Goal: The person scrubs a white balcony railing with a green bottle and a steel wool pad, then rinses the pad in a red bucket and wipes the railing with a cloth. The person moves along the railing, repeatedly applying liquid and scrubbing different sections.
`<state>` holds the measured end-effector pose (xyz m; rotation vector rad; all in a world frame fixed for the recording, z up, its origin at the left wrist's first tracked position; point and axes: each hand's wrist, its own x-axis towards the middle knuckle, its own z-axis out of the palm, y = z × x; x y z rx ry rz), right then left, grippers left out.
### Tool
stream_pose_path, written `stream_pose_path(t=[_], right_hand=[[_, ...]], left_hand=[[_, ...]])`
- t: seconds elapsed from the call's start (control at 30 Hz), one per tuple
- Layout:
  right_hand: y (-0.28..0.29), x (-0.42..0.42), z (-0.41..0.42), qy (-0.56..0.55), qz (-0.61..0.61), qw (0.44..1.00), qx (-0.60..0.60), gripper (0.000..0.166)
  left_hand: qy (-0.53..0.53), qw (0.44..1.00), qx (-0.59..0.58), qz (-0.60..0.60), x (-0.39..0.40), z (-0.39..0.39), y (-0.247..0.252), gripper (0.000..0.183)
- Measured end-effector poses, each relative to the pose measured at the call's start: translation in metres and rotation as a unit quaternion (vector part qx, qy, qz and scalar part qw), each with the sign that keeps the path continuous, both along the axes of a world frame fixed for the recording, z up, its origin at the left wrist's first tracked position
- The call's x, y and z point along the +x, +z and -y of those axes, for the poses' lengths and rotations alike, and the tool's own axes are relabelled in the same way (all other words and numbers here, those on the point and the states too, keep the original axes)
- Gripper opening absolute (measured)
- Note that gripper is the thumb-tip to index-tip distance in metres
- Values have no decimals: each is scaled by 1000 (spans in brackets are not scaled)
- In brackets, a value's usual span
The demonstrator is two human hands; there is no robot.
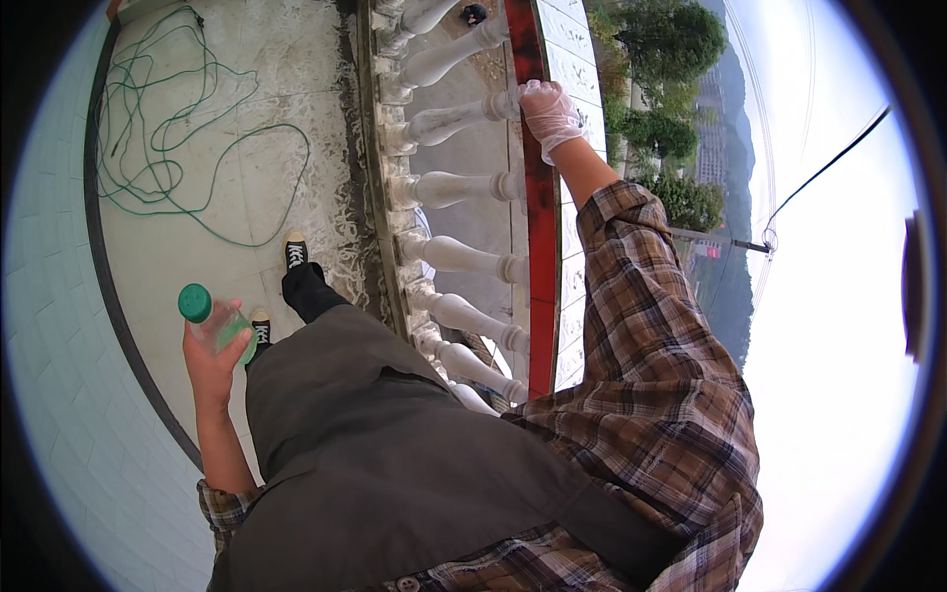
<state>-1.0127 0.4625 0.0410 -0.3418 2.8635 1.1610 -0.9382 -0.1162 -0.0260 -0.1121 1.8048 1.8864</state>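
Observation:
My left hand [212, 362], bare, holds a clear plastic bottle [226, 331] with a green screw cap, its thumb across the side. Part of the bottle looks green; whether that is a label or its contents I cannot tell. On the right, my right hand [549, 111] wears a thin, see-through disposable glove. Its fingers bend over the red edge of the balustrade's top rail [541, 222], which has white patterned tiles along its top. Pale turned balusters [459, 189] stand below the rail. A dark apron [414, 444] covers my front, over a brown plaid shirt.
A tangled green hose or cable [214, 211] lies on the pale, stained floor [244, 170] beyond my black-and-white sneakers [295, 251]. A light tiled wall [59, 296] runs along the left. Through the balusters a person [473, 14] shows far below. Trees and buildings stand outside.

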Motion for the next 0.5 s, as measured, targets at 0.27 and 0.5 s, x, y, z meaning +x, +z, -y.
stream_pose_path(t=[0.27, 0.5], right_hand=[[-2, 175, 60, -30, 149, 988, -25, 3], [-17, 204, 53, -6, 265, 964, -35, 1]], left_hand=[[7, 998, 52, -21, -15, -28, 11, 49], [51, 998, 17, -23, -1, 14, 3, 47]])
